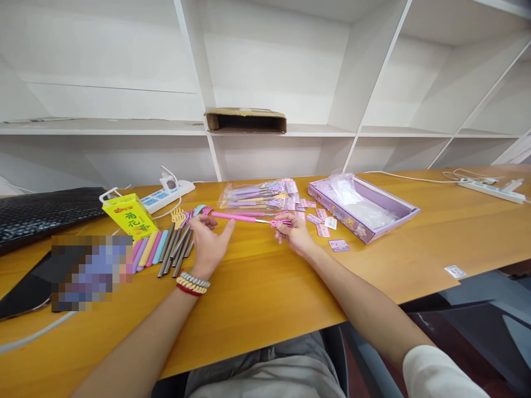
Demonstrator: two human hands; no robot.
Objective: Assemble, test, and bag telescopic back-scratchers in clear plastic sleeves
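My right hand pinches the pink hand-shaped head of a telescopic back scratcher, whose pink handle points left above the table with a bit of metal rod showing. At the handle's far end is my left hand, thumb and fingers apart; its fingertips are close to the handle, and whether they touch it I cannot tell. Left of that hand lie several metal rods with coloured hand-shaped heads, beside a row of coloured handle sleeves. Bagged back scratchers lie behind the hands.
Small printed cards are scattered right of my right hand. A purple display box with clear plastic bags stands farther right. On the left are a yellow tea carton, a power strip and a black bag. Shelving backs the table.
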